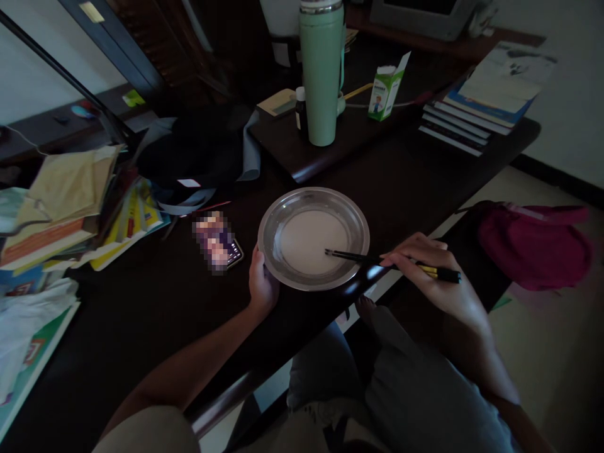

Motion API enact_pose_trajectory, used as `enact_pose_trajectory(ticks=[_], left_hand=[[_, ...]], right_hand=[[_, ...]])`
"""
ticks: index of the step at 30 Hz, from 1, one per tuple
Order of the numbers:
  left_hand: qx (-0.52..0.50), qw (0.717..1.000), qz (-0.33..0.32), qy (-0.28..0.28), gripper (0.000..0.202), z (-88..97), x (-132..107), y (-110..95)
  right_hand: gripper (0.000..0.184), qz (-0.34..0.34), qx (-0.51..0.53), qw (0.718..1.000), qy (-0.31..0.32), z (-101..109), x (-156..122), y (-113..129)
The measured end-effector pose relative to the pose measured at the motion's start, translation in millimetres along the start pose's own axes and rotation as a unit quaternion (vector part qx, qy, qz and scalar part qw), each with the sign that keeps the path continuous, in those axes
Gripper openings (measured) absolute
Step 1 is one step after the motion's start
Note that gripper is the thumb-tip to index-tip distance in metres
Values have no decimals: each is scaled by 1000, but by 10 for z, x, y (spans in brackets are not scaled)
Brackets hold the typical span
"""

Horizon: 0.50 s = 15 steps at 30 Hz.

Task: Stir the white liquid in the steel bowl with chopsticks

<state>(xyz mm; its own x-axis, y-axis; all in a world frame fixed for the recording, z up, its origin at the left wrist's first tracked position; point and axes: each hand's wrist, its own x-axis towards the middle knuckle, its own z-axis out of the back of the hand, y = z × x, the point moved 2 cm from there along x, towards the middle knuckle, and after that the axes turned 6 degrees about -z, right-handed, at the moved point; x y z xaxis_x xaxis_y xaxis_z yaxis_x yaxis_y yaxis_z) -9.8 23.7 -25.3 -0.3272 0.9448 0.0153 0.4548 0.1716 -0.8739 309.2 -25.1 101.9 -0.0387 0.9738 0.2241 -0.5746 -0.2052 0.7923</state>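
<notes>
A round metal plate (274,220) holding a pale white liquid or batter sits on the dark wooden table (141,302) near its front edge. My left hand (261,283) grips the plate's near-left rim, fingers curled on it. My right hand (431,270) is closed round a pair of dark chopsticks (358,257) with yellow-banded ends. Their tips rest in the pale contents at the plate's right side.
A phone (218,242) lies left of the plate. A green flask (321,69), a small dark bottle (301,113) and a carton (387,88) stand on a raised shelf behind. Book stacks lie at the left (70,207) and back right (476,107). A magenta bag (538,245) is at right.
</notes>
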Motion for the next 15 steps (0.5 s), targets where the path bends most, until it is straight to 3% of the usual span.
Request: enact_pose_trajectory(ticks=[6, 11, 15], left_hand=[[6, 1000, 0, -4, 42, -38, -16, -14], [15, 1000, -1, -13, 43, -42, -30, -25], [15, 1000, 0, -7, 44, -36, -30, -47]], right_hand=[[38, 3, 29, 999, 38, -241, 42, 0], [41, 11, 9, 1000, 13, -528, 131, -93], [39, 14, -14, 1000, -21, -610, 200, -135]])
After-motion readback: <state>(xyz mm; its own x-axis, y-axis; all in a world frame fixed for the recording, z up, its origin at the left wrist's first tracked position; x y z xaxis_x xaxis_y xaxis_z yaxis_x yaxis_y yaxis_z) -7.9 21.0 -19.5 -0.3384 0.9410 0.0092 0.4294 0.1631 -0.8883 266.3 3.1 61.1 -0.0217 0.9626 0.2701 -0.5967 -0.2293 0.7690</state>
